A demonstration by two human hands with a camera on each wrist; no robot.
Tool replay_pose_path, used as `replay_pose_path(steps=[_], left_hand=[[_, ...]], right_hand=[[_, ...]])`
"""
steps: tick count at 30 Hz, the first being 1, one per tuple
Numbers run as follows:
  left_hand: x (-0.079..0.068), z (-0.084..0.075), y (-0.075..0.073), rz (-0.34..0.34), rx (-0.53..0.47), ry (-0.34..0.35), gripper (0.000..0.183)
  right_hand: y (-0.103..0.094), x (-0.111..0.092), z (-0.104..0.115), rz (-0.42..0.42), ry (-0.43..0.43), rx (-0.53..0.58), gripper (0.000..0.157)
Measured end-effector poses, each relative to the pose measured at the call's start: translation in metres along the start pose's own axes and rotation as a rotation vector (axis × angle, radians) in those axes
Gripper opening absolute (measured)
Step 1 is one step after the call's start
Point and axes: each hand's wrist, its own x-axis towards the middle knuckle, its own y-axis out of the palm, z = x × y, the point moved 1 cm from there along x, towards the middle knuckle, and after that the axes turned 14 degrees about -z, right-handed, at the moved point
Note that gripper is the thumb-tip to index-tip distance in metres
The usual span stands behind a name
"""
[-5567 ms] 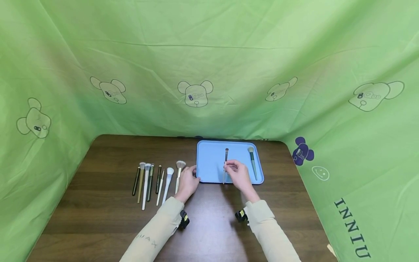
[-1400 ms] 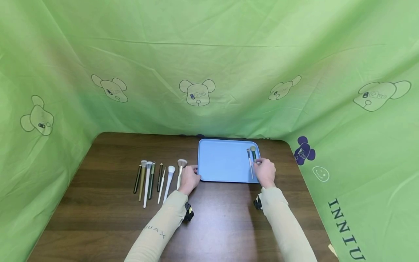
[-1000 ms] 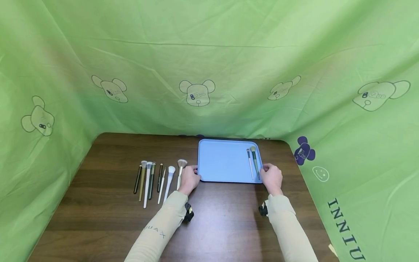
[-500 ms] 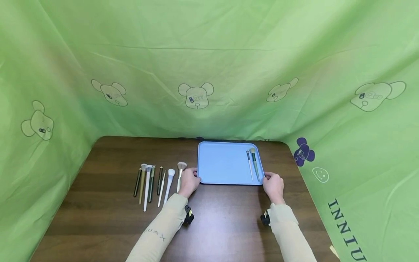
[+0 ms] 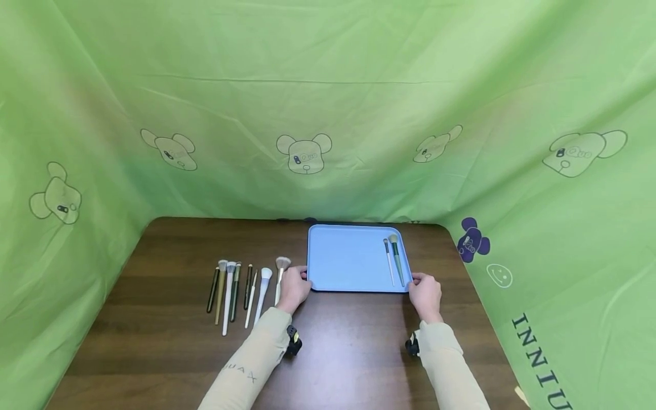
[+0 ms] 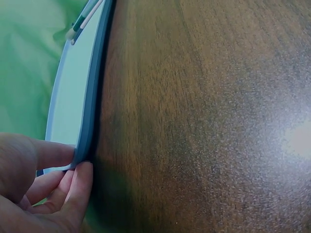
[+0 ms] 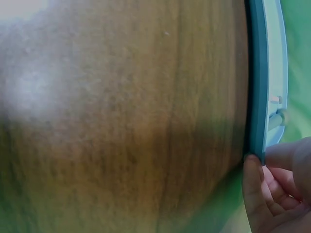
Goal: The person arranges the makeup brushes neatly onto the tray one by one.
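A light blue tray (image 5: 348, 259) lies at the back right of the table. My left hand (image 5: 295, 287) pinches its front left corner, thumb and fingers on either side of the rim in the left wrist view. At the front right corner, my right hand (image 5: 426, 296) grips the rim the same way; the right wrist view shows thumb and forefinger closed on the tray edge (image 7: 259, 92). Two makeup brushes rest side by side along the tray's right side: a slim white-handled one (image 5: 389, 265) and a thicker green-handled one (image 5: 397, 261), bristles pointing away from me.
Left of the tray, several makeup brushes lie in a loose row, among them a long white-handled brush (image 5: 228, 299). A wide-headed brush (image 5: 282, 263) is partly hidden by my left hand. Green printed cloth (image 5: 307, 193) surrounds the brown table (image 5: 169, 319).
The slim brush, earlier in my right hand, now lies beside the green one. My right hand has left the green brush and taken the tray's front right corner. The left hand stays.
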Motion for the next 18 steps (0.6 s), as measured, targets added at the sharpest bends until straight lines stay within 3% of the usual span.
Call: replay_pose_path(steps=[10,18], left_hand=[[0.003,0.002,-0.008,-0.001,-0.029,0.005,0.052],[0.011,0.005,-0.029,-0.029,-0.073,-0.017,0.046]], right_hand=[[0.0,0.004,-0.003,-0.003,0.041,0.045,0.025],[-0.002,0.003,-0.002,0.017,0.052,0.045,0.024]])
